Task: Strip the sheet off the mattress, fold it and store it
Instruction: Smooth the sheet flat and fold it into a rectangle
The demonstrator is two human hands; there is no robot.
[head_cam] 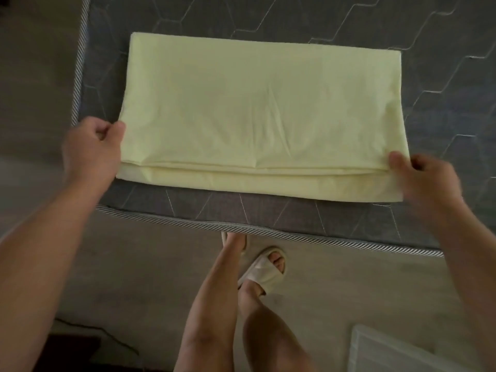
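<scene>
**Sheet's folded down to a rectangle, one more fold before it goes away**

Head view is all you've got, so here goes. The pale yellow sheet is already off and lying flat on the bare grey mattress, near the corner closest to you, with its long side running along the mattress edge. Makes sense to park it there: the quilted top gives you a flat surface to fold on, and you can reach both ends without leaning.

Your left hand is at the near left corner, thumb and curled fingers pinching the fabric edge. Your right hand does the same at the near right corner, thumb on top of the upper layer. So both grips are pinching cloth, not spread flat. Holding the two corners at once keeps the layers lined up, since you can see a lower layer sticking out a bit along the near edge under the top one.

My guess is you're about to either square up that near edge or carry it over to the far edge for another fold. Watch that the offset layers don't slide further apart when you lift.

You're standing just beside the mattress in pale slides on the floor. A whitish box or lid shows at the bottom right, maybe the storage spot, can't tell.
</scene>
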